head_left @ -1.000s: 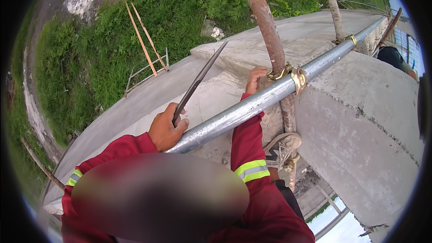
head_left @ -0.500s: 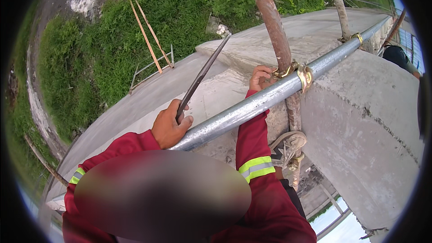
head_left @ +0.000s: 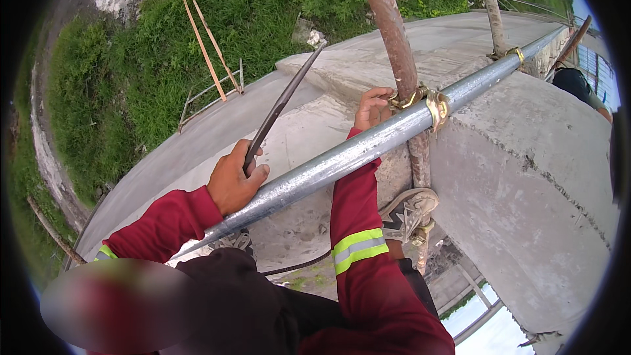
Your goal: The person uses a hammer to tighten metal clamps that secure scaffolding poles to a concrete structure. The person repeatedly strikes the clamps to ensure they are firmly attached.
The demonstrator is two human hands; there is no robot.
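My left hand (head_left: 231, 181) is closed round a dark tapered metal bar (head_left: 284, 100), which points up and away to the right. The heel of that hand rests against a shiny galvanized pipe (head_left: 328, 168) running diagonally across the view. Beyond the pipe, my right hand (head_left: 373, 109) has its curled fingers at the left side of a brass-coloured scaffold coupler (head_left: 438, 110). The coupler joins the galvanized pipe to a rusty upright pipe (head_left: 392, 33). The right fingertips are partly hidden at the coupler's bolt end.
Concrete slabs (head_left: 526, 158) lie under and beside the pipe, with a drop to grass (head_left: 263, 20) at the far left. A second coupler (head_left: 519, 56) sits farther along by another upright (head_left: 490, 6). A shoe (head_left: 415, 209) stands by the rusty pipe's lower part.
The view has shifted slightly, so my hands and the pipes appear a little farther left. My left hand keeps the bar, and my right hand stays at the coupler.
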